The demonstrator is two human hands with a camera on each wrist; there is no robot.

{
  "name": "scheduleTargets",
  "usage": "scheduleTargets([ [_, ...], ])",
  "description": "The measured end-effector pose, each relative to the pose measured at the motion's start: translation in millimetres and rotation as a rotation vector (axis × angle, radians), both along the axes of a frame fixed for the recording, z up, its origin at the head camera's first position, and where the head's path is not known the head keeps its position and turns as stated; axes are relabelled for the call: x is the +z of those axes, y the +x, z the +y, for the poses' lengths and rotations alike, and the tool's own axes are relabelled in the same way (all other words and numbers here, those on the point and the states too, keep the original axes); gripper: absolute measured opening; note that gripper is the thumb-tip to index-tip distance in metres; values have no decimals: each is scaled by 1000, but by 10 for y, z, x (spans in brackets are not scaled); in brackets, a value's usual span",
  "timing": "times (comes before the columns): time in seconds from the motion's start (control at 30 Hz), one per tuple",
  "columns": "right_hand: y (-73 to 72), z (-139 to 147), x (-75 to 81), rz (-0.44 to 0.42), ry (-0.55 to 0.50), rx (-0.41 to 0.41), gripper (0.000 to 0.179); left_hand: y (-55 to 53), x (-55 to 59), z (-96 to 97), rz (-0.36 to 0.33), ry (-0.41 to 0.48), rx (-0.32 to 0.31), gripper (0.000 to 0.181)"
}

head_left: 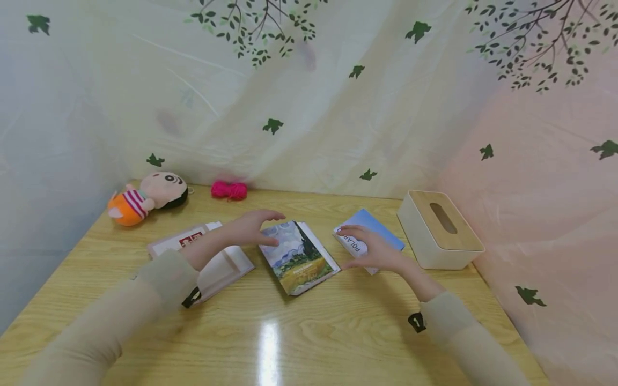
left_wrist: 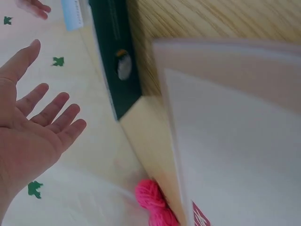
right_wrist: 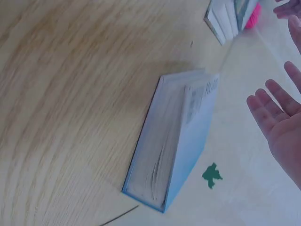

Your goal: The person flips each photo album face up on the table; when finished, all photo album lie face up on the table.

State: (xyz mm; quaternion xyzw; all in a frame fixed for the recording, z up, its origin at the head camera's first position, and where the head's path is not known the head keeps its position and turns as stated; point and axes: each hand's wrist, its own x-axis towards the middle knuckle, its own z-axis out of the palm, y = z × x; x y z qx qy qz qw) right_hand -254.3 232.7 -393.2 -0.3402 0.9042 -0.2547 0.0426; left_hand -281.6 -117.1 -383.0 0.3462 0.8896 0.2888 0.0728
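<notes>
In the head view my left hand [head_left: 248, 228] hovers with spread fingers at the upper left of a book with a landscape painting on its cover [head_left: 299, 262]. My right hand [head_left: 376, 252] is over a blue and white book lettered "POLAR" [head_left: 381, 230], fingers extended. The right wrist view shows that blue book [right_wrist: 193, 127] with its page edges, apart from the right hand [right_wrist: 284, 127]. The left wrist view shows the left palm [left_wrist: 33, 132] holding nothing, beside the painted book's dark green side [left_wrist: 115, 61]. A pale book [head_left: 222, 273] lies under the left forearm, partly hidden.
A wooden-topped tissue box [head_left: 439, 230] stands at the right, close to the blue book. At the back left lie a plush doll [head_left: 149, 198] and a bundle of pink yarn [head_left: 229, 190]. A printed curtain [head_left: 309, 107] borders the wooden table [head_left: 318, 343].
</notes>
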Motion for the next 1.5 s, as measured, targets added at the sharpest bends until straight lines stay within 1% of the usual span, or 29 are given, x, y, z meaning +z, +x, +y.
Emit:
scheduleTargets([
  [0.13, 23, 130, 88, -35, -46, -53, 75, 41, 44, 165, 27, 22, 0, 67],
  [0.3, 2, 301, 142, -6, -39, -123, 75, 73, 78, 402, 63, 47, -18, 71],
  [0.37, -17, 374, 144, 14, -35, -149, 75, 79, 78, 501, 72, 52, -25, 74],
  [0.47, -41, 476, 151, 21, -59, -179, 76, 82, 60, 648, 78, 44, -45, 76],
  [0.53, -52, 535, 157, 29, -95, -190, 76, 86, 46, 741, 63, 36, -62, 77],
  [0.7, -77, 659, 149, 5, -156, -240, 76, 92, -7, 943, -33, 29, -90, 77],
  [0.77, -84, 698, 135, -7, -153, -263, 76, 94, -34, 1015, -57, 38, -104, 77],
  [0.87, -104, 749, 98, -20, -137, -283, 75, 87, -79, 1113, -69, 43, -139, 77],
  [1.0, -150, 799, 41, -25, -95, -318, 74, 53, -149, 1223, -79, 32, -183, 79],
  [1.1, -195, 826, 7, -35, -56, -345, 75, 13, -201, 1293, -81, 12, -203, 80],
  [1.3, -298, 867, -61, -71, 24, -390, 79, -80, -296, 1382, -103, -59, -211, 82],
  [1.4, -341, 887, -104, -106, 35, -407, 81, -126, -352, 1409, -108, -100, -210, 83],
  [1.5, -376, 903, -151, -146, 23, -402, 82, -166, -405, 1427, -97, -122, -220, 84],
])
